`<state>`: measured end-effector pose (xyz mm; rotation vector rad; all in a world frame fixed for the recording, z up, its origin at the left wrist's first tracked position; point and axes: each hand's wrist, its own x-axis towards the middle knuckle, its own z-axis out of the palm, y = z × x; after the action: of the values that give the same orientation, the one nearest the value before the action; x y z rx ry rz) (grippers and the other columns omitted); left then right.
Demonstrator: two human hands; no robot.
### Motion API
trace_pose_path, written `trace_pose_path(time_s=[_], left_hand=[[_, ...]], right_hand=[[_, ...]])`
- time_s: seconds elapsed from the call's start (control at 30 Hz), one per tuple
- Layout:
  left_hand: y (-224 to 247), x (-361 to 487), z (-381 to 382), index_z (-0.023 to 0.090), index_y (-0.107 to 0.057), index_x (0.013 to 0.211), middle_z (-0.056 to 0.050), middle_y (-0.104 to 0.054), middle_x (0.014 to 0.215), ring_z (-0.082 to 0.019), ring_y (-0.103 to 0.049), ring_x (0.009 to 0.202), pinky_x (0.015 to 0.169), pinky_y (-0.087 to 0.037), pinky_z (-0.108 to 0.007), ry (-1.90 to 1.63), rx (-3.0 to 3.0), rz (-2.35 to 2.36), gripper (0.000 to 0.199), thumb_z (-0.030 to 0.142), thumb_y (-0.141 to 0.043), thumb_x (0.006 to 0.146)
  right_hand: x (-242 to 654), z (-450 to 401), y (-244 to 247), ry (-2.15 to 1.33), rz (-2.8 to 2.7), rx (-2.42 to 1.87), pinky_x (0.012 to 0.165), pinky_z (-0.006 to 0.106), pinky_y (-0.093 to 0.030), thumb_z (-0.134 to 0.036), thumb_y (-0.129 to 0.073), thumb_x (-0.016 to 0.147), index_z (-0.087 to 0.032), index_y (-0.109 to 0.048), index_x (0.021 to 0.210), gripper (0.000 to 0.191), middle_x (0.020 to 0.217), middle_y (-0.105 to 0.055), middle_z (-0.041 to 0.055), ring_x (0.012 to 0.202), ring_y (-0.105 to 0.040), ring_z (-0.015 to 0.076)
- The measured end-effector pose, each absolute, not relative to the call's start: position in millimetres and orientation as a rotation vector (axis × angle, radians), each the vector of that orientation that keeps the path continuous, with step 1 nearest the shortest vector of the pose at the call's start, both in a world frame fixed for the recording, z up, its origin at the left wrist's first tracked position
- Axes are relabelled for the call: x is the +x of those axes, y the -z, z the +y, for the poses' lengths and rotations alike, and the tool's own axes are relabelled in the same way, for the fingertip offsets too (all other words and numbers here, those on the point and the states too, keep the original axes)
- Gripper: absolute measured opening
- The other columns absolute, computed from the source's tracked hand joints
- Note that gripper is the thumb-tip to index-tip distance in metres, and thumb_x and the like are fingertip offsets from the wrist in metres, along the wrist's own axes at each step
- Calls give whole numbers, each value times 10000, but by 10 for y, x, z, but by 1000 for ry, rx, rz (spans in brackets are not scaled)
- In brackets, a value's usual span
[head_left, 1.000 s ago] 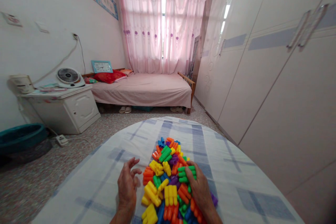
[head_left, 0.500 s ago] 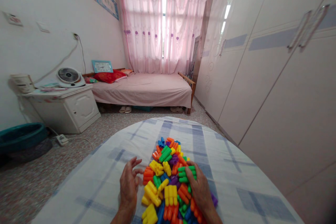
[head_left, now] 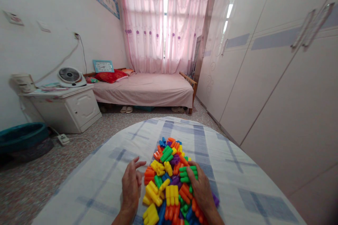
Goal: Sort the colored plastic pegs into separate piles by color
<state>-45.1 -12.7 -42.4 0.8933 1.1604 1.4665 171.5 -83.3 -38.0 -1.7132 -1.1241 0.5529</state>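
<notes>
A heap of bullet-shaped plastic building blocks [head_left: 172, 195] in yellow, orange, green, blue and purple lies on the cloth-covered table before me. My right hand [head_left: 200, 184] is over the heap's right side, its thumb pressed on a green building block [head_left: 188, 173] made of joined tubes; the fingers behind that block are partly hidden. To the left of the heap, my left hand [head_left: 131, 184] holds nothing. Its index finger stretches toward the blocks while the other fingers bend loosely. An orange block [head_left: 149, 175] is the nearest piece to it.
A blue-and-white checked cloth [head_left: 105, 182] covers the rounded table. Beyond it stand a bed [head_left: 142, 89], a white cabinet [head_left: 84, 112] with a fan [head_left: 70, 75], and a teal basin [head_left: 23, 133] on the floor. Tall wardrobes [head_left: 264, 77] line the right.
My left hand's fingers have shifted slightly, the index finger now straighter and the others more curled. The right hand keeps its place on the green block. The view has shifted a little.
</notes>
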Motion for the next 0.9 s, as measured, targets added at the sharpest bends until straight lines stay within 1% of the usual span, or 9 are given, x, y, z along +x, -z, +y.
trace_pose_path(time_s=[0.07,0.13,0.23,0.4,0.57,0.73,0.9], left_hand=[[412,-429,-132,172,-548,1124,-63,-673,876,-25,-337,363,329,-312,-166,-1467,871,1099,546,576,-538,757],[397,-411,-138,171,-529,1135,-52,-668,851,-40,-398,384,360,-371,-176,-1457,826,1052,570,558,-600,722],[372,-392,-142,181,-497,1158,-42,-666,854,-70,-484,412,374,-411,-193,-1427,771,1040,616,535,-658,681],[326,-378,-137,194,-471,1194,-42,-679,863,-102,-560,461,420,-457,-213,-1390,770,1079,649,498,-687,663],[330,-381,-131,186,-485,1184,-37,-681,832,-137,-602,518,452,-488,-236,-1384,807,1117,647,507,-685,659],[356,-388,-129,177,-497,1177,-26,-678,802,-135,-597,513,462,-491,-240,-1374,831,1111,657,522,-685,651],[350,-398,-132,143,-484,1199,-53,-683,815,-142,-608,526,483,-501,-244,-1371,877,1096,703,534,-684,650]], right_hand=[[1718,-831,377,-556,-1129,-1712,877,300,-423,-507,-438,825,-223,-583,1045,387,1025,-655,38,974,-598,194],[1719,-833,371,-570,-1134,-1712,871,298,-423,-511,-432,826,-223,-577,1053,394,1024,-653,38,969,-597,194],[1717,-838,360,-589,-1142,-1713,875,303,-418,-515,-418,831,-221,-568,1059,401,1024,-650,38,965,-595,193],[1715,-846,346,-585,-1132,-1713,874,313,-419,-506,-425,829,-218,-571,1052,393,1019,-651,42,967,-593,198],[1714,-841,341,-567,-1125,-1703,867,319,-428,-501,-445,824,-220,-584,1032,377,996,-657,40,951,-598,202],[1716,-838,354,-553,-1123,-1684,858,316,-435,-497,-451,823,-216,-591,1028,375,985,-658,43,930,-603,199],[1720,-839,371,-561,-1121,-1684,853,310,-441,-501,-452,822,-220,-590,1034,378,990,-660,40,941,-606,199]])
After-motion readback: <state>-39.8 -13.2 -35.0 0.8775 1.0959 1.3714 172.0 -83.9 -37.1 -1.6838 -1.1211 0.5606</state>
